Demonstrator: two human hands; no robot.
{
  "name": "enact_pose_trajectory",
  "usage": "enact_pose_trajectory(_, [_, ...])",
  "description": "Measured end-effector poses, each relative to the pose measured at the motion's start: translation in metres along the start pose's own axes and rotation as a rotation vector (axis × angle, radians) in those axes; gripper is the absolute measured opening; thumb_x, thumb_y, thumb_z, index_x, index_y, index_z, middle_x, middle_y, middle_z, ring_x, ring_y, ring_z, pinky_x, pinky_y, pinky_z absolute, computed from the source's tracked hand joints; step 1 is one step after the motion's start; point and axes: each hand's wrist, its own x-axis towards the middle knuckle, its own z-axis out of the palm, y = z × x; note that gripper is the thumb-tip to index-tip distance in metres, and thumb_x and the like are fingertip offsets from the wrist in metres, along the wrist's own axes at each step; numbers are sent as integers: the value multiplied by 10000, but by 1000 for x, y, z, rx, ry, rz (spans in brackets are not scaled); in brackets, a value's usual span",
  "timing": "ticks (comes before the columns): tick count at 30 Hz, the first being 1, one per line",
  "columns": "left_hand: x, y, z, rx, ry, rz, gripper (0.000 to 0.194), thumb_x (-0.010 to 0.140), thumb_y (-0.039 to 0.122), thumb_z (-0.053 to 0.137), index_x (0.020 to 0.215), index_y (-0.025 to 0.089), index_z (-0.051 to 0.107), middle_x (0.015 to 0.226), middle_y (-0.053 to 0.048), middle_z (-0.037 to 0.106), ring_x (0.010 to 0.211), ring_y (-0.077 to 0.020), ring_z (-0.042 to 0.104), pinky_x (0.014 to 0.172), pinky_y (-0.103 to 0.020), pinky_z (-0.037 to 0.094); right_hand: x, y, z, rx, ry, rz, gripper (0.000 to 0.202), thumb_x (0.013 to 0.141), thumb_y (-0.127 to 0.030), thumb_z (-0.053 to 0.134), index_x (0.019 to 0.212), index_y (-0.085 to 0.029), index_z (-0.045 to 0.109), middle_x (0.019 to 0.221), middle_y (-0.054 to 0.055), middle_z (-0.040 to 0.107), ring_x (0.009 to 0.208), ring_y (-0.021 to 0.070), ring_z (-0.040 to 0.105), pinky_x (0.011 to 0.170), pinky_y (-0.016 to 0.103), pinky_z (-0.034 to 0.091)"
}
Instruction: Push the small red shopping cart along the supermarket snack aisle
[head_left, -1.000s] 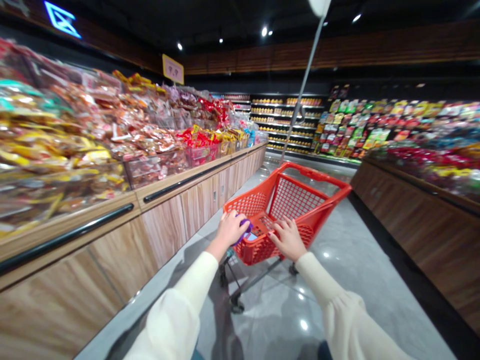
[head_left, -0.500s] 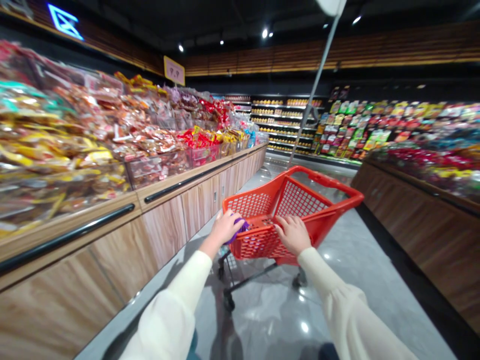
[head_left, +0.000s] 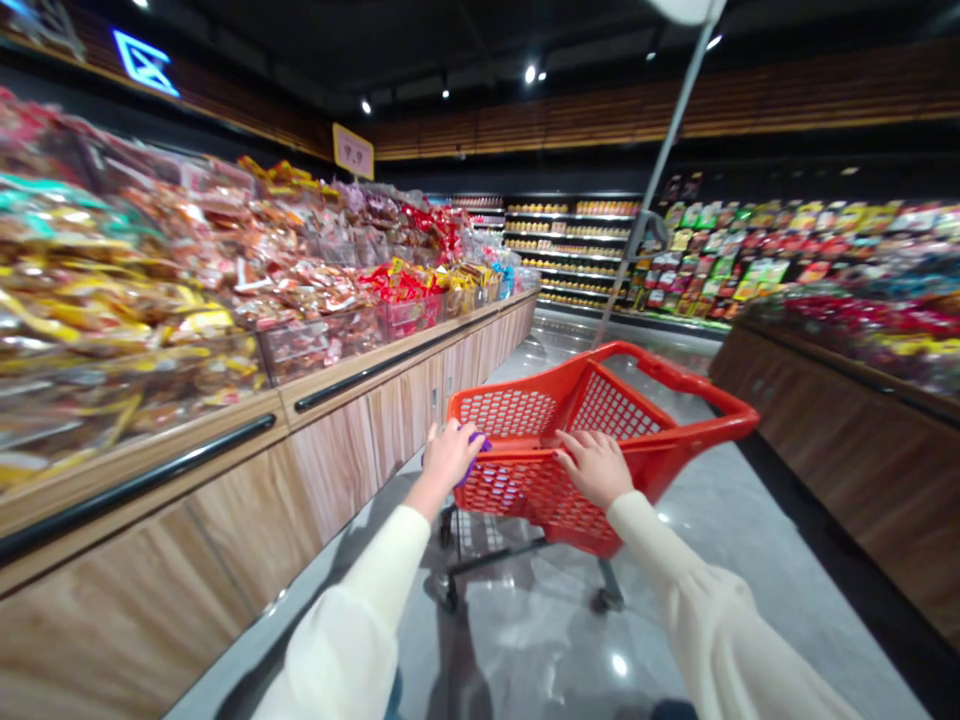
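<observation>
A red plastic shopping cart (head_left: 510, 485) stands in front of me, its handle end (head_left: 675, 375) pointing away to the right. My left hand (head_left: 450, 455) is closed around a crumpled purple thing (head_left: 471, 465) at the cart's near left corner. What the purple thing is I cannot make out; most of it hides under the fingers. Over the near rim of the basket curl the fingers of my right hand (head_left: 596, 465), with the palm outside. The part of the basket floor I can see is bare red plastic.
Along the left runs a wooden counter (head_left: 330, 450) heaped with wrapped snacks (head_left: 300, 270). Another wooden display (head_left: 847, 410) borders the aisle on the right. A slanting metal pole (head_left: 667, 150) rises beyond the cart, and stocked shelves (head_left: 570, 240) line the back wall.
The cart has turned slightly, its handle end swinging right and a little nearer. Both hands stay at its near rim, the right one shifting slightly right.
</observation>
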Motion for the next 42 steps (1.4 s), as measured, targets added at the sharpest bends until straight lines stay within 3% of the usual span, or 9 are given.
enact_pose_trajectory(3, [2, 1, -2, 13, 20, -43, 329, 977, 450, 398, 1076, 251, 641, 1075, -67, 619, 1039, -216, 583, 1046, -443, 338, 0, -2, 1, 13, -14, 36, 335, 986, -424, 391, 1105, -302, 679, 1077, 44, 697, 1047, 239, 500, 935, 394, 264])
enact_pose_trajectory(9, [-2, 34, 4, 47, 114, -19, 360, 969, 474, 399, 1099, 224, 624, 1063, -103, 583, 1022, -250, 585, 982, -419, 383, -1, -13, 4, 93, 35, 35, 295, 976, -402, 423, 958, -287, 694, 999, 21, 720, 1043, 218, 504, 918, 395, 256])
enact_pose_trajectory(16, [1, 16, -3, 24, 66, -140, 368, 969, 483, 396, 1104, 237, 634, 1063, -95, 616, 977, -249, 612, 1033, -518, 333, 0, -20, 3, 138, 56, 31, 306, 977, -396, 418, 955, -288, 703, 1009, 27, 724, 1077, 219, 493, 937, 394, 247])
enact_pose_trajectory(23, [-3, 44, 1, 66, 157, -49, 374, 956, 508, 407, 1119, 252, 625, 1080, -92, 583, 980, -246, 598, 917, -386, 416, 3, -33, 3, 161, 41, -22, 342, 1001, -383, 366, 1141, -339, 674, 1136, 19, 704, 1134, 223, 487, 971, 407, 262])
enact_pose_trajectory(27, [0, 23, -4, 50, 160, -115, 376, 962, 503, 394, 1106, 255, 637, 1055, -90, 597, 953, -246, 612, 944, -411, 403, 1, -28, -2, 89, 109, -31, 410, 985, -408, 387, 1337, -289, 561, 1362, 49, 585, 1244, 245, 436, 1034, 399, 254])
enact_pose_trajectory(30, [2, 3, -7, 48, 159, -232, 403, 965, 506, 372, 1115, 239, 634, 1046, -102, 601, 908, -256, 626, 893, -418, 427, 1, -29, -4, 57, 129, 29, 375, 976, -424, 404, 1221, -267, 641, 1249, 62, 650, 1201, 250, 464, 1040, 397, 252])
enact_pose_trajectory(33, [1, 5, -3, 56, 221, -279, 421, 973, 492, 344, 1130, 223, 627, 1057, -119, 582, 914, -266, 615, 860, -405, 436, 3, -36, -4, 96, 106, 16, 341, 987, -412, 385, 1041, -291, 700, 1079, 33, 709, 1135, 234, 490, 1015, 399, 255])
enact_pose_trajectory(38, [-3, 28, 8, 38, 260, -69, 392, 960, 500, 393, 1144, 245, 625, 1071, -106, 553, 1010, -260, 563, 939, -390, 409, 5, -40, -4, 135, 113, -7, 340, 990, -387, 374, 992, -290, 699, 1034, 31, 715, 1114, 224, 484, 1002, 397, 245])
enact_pose_trajectory(42, [-3, 15, 3, 21, 230, 6, 368, 950, 504, 427, 1158, 274, 625, 1088, -88, 552, 1028, -247, 560, 1017, -416, 361, 6, -31, -5, 151, 99, -11, 348, 994, -366, 358, 974, -281, 695, 1019, 24, 717, 1116, 221, 480, 997, 393, 244])
